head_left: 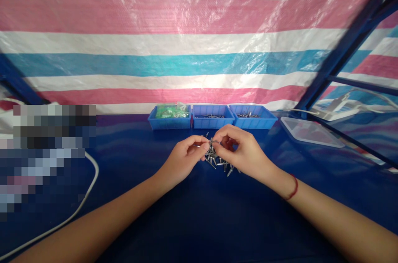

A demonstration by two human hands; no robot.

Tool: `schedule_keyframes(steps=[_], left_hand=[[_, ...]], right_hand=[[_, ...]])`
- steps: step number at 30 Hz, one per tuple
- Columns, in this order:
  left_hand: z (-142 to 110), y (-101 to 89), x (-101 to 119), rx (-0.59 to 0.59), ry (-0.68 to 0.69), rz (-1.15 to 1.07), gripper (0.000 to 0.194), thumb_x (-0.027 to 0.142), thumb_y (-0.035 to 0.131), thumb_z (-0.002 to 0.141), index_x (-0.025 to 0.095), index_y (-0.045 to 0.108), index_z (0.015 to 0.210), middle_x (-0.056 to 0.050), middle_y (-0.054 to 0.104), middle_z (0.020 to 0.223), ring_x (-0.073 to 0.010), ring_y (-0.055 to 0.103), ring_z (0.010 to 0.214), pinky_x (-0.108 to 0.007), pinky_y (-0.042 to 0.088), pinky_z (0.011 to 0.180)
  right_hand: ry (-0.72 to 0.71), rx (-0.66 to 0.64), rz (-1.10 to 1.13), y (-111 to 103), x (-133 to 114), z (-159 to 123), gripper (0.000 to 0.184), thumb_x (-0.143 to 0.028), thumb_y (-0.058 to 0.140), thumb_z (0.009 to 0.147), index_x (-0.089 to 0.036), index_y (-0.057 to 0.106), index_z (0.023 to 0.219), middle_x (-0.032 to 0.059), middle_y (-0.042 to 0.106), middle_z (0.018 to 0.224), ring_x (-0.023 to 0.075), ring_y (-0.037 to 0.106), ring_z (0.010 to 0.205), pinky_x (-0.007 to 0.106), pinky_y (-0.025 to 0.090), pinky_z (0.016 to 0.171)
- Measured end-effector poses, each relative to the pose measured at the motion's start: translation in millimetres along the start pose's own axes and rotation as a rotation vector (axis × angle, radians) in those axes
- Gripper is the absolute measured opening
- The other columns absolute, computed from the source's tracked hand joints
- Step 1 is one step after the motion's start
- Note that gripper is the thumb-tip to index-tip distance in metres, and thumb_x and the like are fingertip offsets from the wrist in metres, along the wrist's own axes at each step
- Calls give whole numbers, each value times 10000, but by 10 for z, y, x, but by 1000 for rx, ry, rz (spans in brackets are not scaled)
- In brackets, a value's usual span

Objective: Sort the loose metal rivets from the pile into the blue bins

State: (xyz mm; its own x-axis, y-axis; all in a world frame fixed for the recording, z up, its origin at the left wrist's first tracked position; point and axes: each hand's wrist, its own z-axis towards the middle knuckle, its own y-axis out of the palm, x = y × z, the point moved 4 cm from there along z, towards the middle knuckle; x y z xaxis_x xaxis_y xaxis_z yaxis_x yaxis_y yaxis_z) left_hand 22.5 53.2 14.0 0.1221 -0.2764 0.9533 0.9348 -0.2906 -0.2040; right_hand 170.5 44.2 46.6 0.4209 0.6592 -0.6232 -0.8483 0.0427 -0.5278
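Over a loose pile of metal blind rivets [220, 161] on the blue tabletop, my two hands meet with fingertips almost touching. My right hand [239, 147] pinches a small rivet [214, 141] between thumb and forefinger. Thumb and forefinger of my left hand [185, 155] are closed too, and a bit of metal, apparently a rivet, shows at them; most of it is hidden. The rivets have thin shanks and thicker ends, and lie in all directions under and beside my right hand.
Behind the pile stand three blue bins: the left bin [169, 124] with green plastic packing, the middle bin [214, 123] and the right bin [256, 123] with small metal parts. A clear plastic lid [311, 131] lies at right. A white cable [93, 172] curves along the left.
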Motion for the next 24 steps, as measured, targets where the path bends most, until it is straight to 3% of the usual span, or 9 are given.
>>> schedule_keyframes(steps=[13,24], left_hand=[[-1,-29,-77,31,-23,-55,267,323,614,784,168,624,1001,-37,665,860,-140,621,729,-265,507,670],[0,-41,-37,87,12,-25,184,284,628,764,159,605,897,-21,646,848,-135,612,754,-259,483,707]], right_hand=[[69,3,80,33,17,-7,72,-244,586,811,-179,615,798,21,602,760,96,510,574,243,440,519],[40,7,1,26,26,1,55,-218,571,818,-183,608,800,24,612,788,97,512,588,243,435,531]])
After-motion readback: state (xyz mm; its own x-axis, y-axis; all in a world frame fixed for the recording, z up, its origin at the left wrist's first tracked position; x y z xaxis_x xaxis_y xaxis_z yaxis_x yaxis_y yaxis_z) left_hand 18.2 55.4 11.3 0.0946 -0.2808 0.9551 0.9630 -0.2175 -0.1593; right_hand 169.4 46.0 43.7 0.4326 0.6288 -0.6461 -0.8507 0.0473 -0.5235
